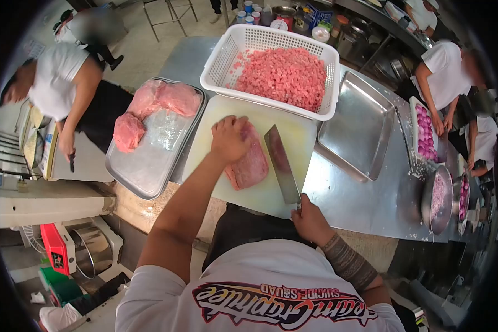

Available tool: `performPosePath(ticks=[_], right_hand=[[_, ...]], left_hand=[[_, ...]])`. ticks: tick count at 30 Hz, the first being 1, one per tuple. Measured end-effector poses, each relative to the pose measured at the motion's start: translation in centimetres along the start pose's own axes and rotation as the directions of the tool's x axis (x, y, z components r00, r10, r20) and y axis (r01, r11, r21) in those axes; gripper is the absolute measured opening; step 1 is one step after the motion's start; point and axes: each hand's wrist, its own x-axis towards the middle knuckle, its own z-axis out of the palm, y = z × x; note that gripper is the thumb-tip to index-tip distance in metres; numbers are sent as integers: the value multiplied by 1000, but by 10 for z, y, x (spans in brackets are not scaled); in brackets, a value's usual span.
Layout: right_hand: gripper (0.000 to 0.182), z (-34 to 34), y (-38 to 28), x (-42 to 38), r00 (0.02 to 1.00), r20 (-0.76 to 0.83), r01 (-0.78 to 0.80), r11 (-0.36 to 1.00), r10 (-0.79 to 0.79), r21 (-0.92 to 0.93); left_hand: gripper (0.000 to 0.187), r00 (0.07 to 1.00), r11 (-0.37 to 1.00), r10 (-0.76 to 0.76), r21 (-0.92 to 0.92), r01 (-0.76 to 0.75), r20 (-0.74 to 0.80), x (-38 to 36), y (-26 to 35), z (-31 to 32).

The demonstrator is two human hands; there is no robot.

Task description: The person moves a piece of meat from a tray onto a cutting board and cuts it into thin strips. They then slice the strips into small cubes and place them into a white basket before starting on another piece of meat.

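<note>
A slab of raw pink meat (250, 163) lies on the pale cutting board (205, 166). My left hand (230, 139) rests on the upper left part of the slab, its fingers curled over the edge. To the right of the meat, my right hand (312, 222) grips the handle of a cleaver (282, 169). Its broad blade points away from me, over the board and apart from the slab. Behind the board stands a white perforated basket (216, 69) with a heap of diced meat (285, 74) in it.
On the left, a metal tray (141, 166) carries larger meat pieces (163, 99). An unfilled steel pan (357, 127) stands at the right. Beyond it are red onions (424, 133), a steel bowl (437, 202) of chopped onion, and co-workers. Another person (66, 83) works at the left.
</note>
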Motion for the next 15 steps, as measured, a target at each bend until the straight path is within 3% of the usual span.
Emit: performPosePath(ticks=[2,11,14,15], right_hand=[[41,1,-4,5,999,-33,-2,998,1,-58],[31,5,-27,16,994,-107,-47,986,30,-163],[28,6,-29,18,992,-122,-39,981,16,-189],[27,3,-33,18,993,-122,-29,979,4,-200]], left_hand=[[56,996,991,-14,-128,26,93,13,-16,2],[52,986,984,-167,-52,168,19,-30,1,-3],[49,990,991,-128,-54,125,-59,-36,-4,1],[46,988,986,-154,-69,153,5,-33,-6,-5]])
